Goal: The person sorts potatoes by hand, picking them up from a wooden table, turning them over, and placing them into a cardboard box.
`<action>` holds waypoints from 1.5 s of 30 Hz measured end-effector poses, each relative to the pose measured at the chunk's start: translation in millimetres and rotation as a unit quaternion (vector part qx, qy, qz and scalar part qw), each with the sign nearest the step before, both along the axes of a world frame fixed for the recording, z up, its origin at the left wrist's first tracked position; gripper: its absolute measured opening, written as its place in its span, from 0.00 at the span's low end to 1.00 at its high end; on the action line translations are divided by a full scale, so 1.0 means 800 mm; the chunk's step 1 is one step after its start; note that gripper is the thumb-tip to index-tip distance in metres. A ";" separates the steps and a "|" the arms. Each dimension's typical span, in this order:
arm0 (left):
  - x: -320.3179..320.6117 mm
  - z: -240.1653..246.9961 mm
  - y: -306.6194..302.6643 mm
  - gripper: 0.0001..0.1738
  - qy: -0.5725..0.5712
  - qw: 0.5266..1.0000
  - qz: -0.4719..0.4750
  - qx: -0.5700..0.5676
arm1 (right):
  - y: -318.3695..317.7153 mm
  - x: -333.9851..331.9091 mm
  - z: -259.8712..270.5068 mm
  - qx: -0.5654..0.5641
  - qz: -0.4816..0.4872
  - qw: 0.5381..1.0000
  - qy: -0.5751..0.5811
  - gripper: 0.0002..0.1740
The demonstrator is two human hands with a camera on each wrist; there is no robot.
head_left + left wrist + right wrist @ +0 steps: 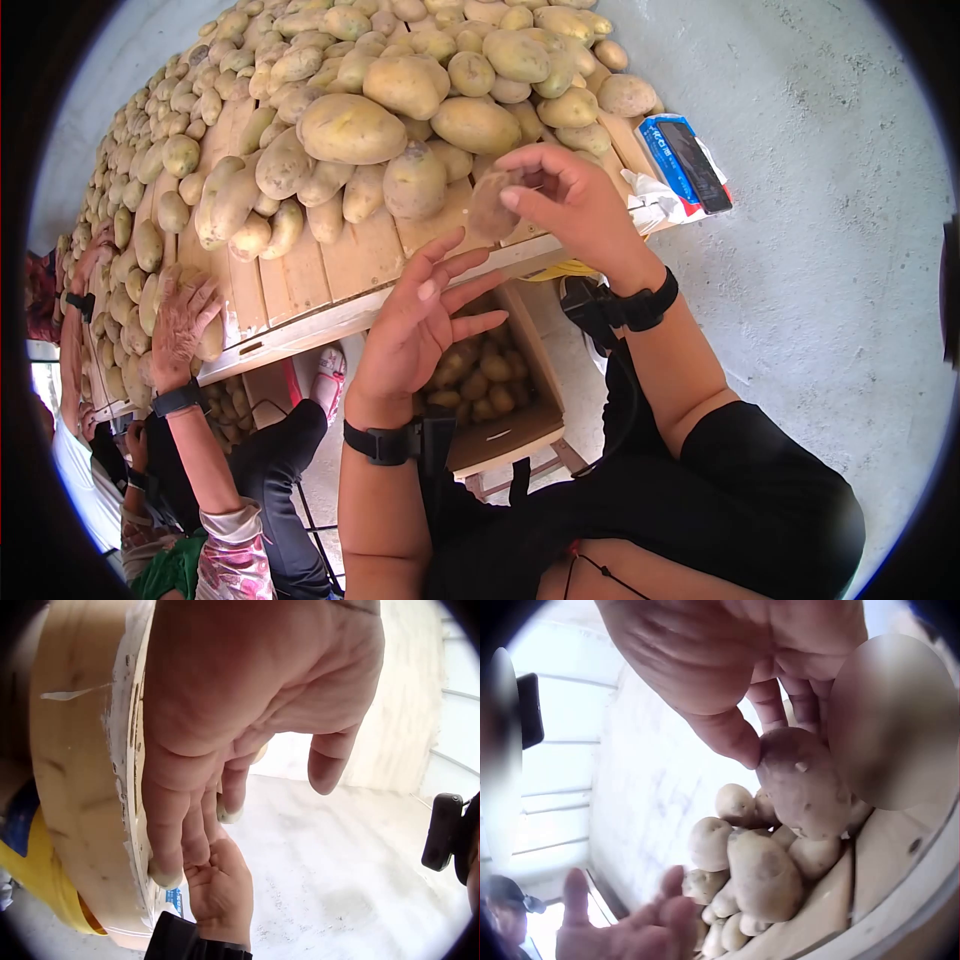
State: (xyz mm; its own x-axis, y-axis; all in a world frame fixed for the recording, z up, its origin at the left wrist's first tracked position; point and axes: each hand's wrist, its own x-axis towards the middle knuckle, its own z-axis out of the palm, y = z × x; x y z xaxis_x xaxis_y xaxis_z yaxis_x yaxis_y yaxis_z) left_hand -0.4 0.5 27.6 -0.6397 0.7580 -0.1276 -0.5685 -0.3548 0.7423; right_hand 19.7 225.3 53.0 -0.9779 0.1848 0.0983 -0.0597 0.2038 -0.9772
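Between the thumb and fingers of my right hand [572, 205], a brownish potato [492, 207] is pinched over the near edge of the slatted wooden table [355, 255]. Small bumps dot the skin of this potato [804, 784] in the right wrist view. My left hand [415, 325] holds nothing; its fingers are spread and reach toward the potato, in front of the table edge. Closest to the hands on the table lie several yellowish potatoes, among them an upright one [415, 182].
A large heap of potatoes [352, 128] covers much of the table. At its right corner lie a blue box [668, 165] and a phone [695, 165]. Below stands a crate [545, 395] holding potatoes. Another person's hand [180, 325] touches potatoes at the left.
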 end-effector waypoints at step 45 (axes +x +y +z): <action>-0.008 -0.008 -0.008 0.45 0.021 0.993 -0.114 -0.005 | -0.002 0.004 0.011 0.059 0.020 0.997 0.051 0.20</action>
